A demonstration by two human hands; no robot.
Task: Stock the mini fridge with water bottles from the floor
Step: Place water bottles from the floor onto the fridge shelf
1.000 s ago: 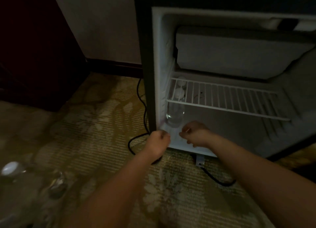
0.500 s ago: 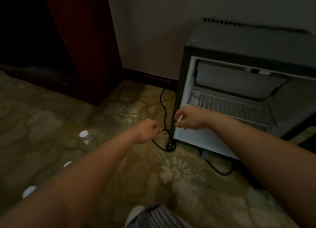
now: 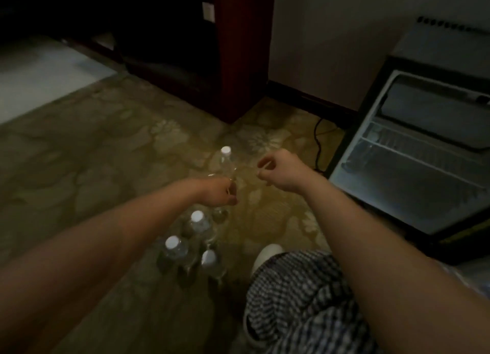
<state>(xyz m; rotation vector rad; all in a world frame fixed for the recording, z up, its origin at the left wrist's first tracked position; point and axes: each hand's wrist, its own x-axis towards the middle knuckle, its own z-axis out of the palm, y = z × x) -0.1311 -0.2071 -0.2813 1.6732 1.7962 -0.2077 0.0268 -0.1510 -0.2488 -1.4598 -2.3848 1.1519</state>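
Three spare bottles point(image 3: 197, 219) stand clustered mid-carpet point(image 3: 106, 154). Left hand point(image 3: 218, 191) wraps the held bottle point(image 3: 226, 164) at mid-body, cap up, slightly tilted. Right hand point(image 3: 281, 172) is loosely curled and holds nothing. Mini fridge point(image 3: 397, 173) is open at the carpet's right edge. Best, I'd judge: firm the grip, steady the base with the right hand, and slot it under the wire shelf point(image 3: 413, 152).

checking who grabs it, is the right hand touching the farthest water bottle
Apart. The head view shows carpet between the right hand and that water bottle.
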